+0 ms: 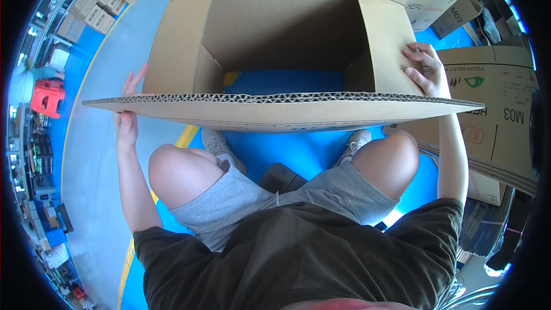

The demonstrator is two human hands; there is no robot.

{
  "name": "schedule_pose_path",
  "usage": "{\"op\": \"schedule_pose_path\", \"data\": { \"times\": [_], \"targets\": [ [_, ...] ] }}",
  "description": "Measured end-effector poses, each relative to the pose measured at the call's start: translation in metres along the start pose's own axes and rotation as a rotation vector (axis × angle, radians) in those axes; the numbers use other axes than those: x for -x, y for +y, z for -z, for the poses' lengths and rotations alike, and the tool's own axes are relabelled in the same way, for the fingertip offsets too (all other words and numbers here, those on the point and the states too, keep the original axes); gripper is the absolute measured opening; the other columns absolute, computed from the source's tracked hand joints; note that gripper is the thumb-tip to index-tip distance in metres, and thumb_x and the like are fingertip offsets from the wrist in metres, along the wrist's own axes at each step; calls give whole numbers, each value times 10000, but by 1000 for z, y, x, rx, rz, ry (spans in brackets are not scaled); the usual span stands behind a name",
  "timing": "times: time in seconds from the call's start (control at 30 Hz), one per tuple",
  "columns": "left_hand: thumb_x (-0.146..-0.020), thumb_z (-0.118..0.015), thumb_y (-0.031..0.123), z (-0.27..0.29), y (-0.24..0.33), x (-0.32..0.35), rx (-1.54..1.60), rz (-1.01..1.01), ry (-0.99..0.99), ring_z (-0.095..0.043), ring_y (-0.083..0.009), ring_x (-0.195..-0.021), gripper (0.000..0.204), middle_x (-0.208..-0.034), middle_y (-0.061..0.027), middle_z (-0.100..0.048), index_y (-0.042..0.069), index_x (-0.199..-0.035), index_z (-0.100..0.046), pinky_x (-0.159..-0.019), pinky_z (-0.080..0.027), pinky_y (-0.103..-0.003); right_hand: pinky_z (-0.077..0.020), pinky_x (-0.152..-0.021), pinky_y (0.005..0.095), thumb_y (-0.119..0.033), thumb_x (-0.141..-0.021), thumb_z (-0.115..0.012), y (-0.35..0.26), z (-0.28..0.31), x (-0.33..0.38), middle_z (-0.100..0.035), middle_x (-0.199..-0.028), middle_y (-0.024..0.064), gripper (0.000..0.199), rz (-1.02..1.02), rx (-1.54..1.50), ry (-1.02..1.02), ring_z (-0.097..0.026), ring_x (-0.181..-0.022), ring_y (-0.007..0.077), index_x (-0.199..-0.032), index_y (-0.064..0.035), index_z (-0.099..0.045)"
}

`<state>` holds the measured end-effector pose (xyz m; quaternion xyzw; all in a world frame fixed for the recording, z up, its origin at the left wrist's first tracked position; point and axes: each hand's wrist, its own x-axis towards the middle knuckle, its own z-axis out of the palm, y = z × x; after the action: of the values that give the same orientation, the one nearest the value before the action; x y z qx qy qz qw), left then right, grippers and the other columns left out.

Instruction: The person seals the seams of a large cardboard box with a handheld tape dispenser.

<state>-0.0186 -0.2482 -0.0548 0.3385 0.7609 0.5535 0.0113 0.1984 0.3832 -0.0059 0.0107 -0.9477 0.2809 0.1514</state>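
A large brown cardboard box (287, 28) stands in front of me with its flaps folded outward. Blue floor shows through its open bottom. Its near flap (275, 113) extends toward me, thick corrugated edge on top. My left hand (129, 112) grips that flap's left end, thumb on the near side and fingers behind. My right hand (429, 72) is closed at the outer edge of the right side flap (390, 43), with bent fingers and thumb against the board. The near flap crosses in front of my right wrist.
Flattened printed cartons (493, 109) lean in a stack at the right. White and brown boxes (430, 3) stand at the far right. Along the left run shelves, small cartons (103, 8) and a red plastic stool (48, 99). A dark block (281, 179) sits between my feet.
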Motion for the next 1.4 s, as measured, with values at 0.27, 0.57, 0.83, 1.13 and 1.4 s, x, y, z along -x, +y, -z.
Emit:
{"op": "schedule_pose_path", "data": {
  "times": [0.27, 0.57, 0.83, 1.13, 1.4],
  "targets": [
    [-884, -489, 680, -7, -14, 21, 158, 66, 199, -368, -317, -1374, 846, -1419, -167, -474, 25, -1410, -398, -1156, -208, -455, -337, -1087, 509, -637, -944, -388, 14, 15, 19, -657, -1133, 222, 736, -30, -935, -135, -535, -1218, 352, -1043, 27, -690],
    [-910, -589, 535, -18, 1, 9, 247, 135, 358, -406, -220, -1304, 757, -1381, -102, -468, 3, -1406, -382, -1094, -280, -390, -231, -1141, 515, -731, -842, -504, 23, 3, 64, -390, -1473, 195, 948, -432, -839, 443, -363, -1366, 346, -1470, -49, -303],
    [-954, -611, 328, -57, 52, -30, 45, 216, 520, -447, -215, -1287, 605, -1360, -132, -499, 1, -1413, -389, -1053, -365, -373, -494, -806, 299, -419, -906, -666, -24, 2, 18, -653, -970, 69, 612, -665, -303, 318, -599, -918, 99, -1271, 51, -525],
    [-882, -586, 555, -84, 79, -63, -1244, -205, -65, -212, -395, -1436, 626, -1563, -152, -254, 325, -1441, -423, -1150, -124, -598, -544, -771, 331, -359, -931, -642, -34, -16, 0, -614, -1173, 237, 668, -621, -269, 224, -659, -973, 213, -1461, -79, -348],
    [-736, -512, 817, -165, 98, -85, -1093, -88, -353, -126, -474, -1437, 862, -1589, -150, -174, 387, -1467, -357, -1102, -56, -709, -429, -1023, 396, -370, -901, -678, -23, 5, -33, -535, -1320, 210, 740, -339, 467, 100, -543, -1223, 293, -1484, -101, -311]
  ]
}}
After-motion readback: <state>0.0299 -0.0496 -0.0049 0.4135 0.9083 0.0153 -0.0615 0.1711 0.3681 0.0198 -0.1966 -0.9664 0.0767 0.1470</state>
